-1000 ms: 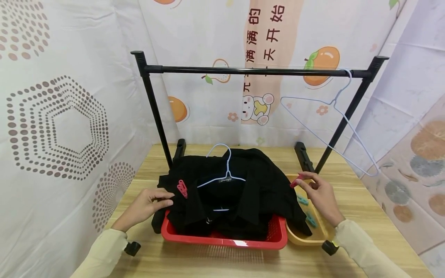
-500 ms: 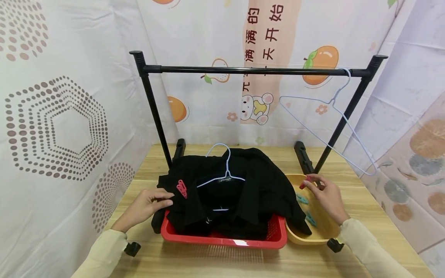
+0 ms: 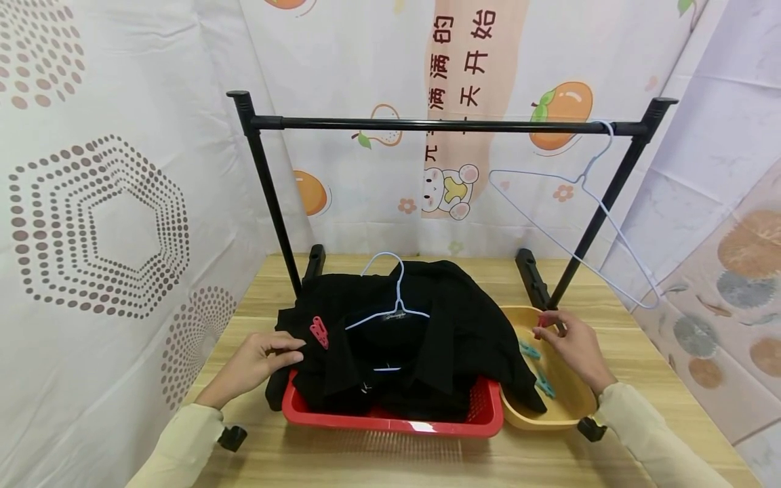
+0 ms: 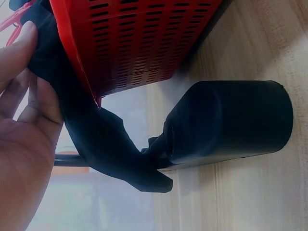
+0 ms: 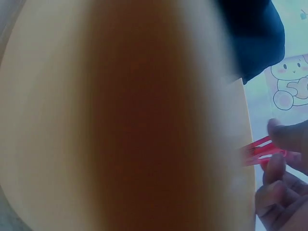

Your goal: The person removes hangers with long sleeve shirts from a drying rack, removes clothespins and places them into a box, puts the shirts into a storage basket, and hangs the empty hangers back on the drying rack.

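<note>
A person in pale sleeves works at a wood-grain table (image 3: 653, 379), the right hand (image 3: 576, 342) pinching a red clothespin (image 3: 540, 327) between thumb and fingers at the far end of a yellow tray (image 3: 573, 403), while the left hand (image 3: 259, 362) grips the edge of a black shirt (image 3: 439, 349) between thumb and fingertips. The collared shirt lies heaped in and over a red basket (image 3: 390, 423), its right side spilling across the yellow tray's rim. A pale blue hanger (image 3: 399, 306) sits inside the collar, hook upward, and a pink clothespin (image 3: 319, 332) shows on the dark cloth near the left hand (whether it is clipped there or merely lying, the view from the head cannot settle). Two teal clothespins (image 3: 546, 384) rest in the yellow tray, below the right hand. Behind the basket stands a black rack (image 3: 439, 126), with a second hanger (image 3: 582, 179) hooked on the right end of its bar and hanging bare. A white curtain (image 3: 360, 196) printed with oranges, a cartoon figure and Chinese characters forms the backdrop.
</note>
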`<state>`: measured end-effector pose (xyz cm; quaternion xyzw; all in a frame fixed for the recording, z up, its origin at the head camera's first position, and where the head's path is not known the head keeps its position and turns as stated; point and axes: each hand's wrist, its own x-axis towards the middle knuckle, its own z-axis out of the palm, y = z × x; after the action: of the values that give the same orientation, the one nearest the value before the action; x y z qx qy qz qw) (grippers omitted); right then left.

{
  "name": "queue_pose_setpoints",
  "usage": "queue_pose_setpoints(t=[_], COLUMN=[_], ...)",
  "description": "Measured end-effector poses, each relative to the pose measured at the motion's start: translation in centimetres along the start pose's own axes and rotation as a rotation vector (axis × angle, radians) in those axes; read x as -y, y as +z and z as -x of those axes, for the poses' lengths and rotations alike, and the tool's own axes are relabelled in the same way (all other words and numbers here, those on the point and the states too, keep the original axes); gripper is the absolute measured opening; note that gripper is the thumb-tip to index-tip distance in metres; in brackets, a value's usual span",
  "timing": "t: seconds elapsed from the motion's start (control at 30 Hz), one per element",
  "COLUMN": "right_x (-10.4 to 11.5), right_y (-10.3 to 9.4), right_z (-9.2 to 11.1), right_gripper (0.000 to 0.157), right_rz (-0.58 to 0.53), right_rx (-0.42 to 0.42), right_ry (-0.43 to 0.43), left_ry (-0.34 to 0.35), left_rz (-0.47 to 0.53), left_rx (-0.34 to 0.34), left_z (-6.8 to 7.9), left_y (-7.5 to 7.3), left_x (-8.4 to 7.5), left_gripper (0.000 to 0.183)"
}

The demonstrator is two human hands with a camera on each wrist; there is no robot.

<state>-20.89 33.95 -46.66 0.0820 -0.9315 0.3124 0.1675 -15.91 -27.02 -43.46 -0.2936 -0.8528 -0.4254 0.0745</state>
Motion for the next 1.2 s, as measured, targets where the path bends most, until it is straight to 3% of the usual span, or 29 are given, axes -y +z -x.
queue_pose_setpoints(t=[0.53, 0.93, 1.2], right_x=[0.1, 0.3, 0.7], right_y=[-0.5, -0.3, -0.7], right_z=[-1.1, -1.1, -0.9], right_gripper=[0.024, 0.030, 0.038], right_rz=[0.178, 0.225, 0.124], right_rx=[0.273, 0.290, 0.310], right_ry=[-0.099, -0.102, -0.043], left_ry=[-0.003, 0.014, 0.005], left_rz=[0.007, 0.029, 0.031], left_rx=[-0.006, 0.004, 0.008], left_z=[-0.1, -0.2, 0.0], left_y=[-0.1, 0.1, 0.1], left_x=[0.0, 0.1, 0.4], left_gripper=[0.021, 0.021, 0.020])
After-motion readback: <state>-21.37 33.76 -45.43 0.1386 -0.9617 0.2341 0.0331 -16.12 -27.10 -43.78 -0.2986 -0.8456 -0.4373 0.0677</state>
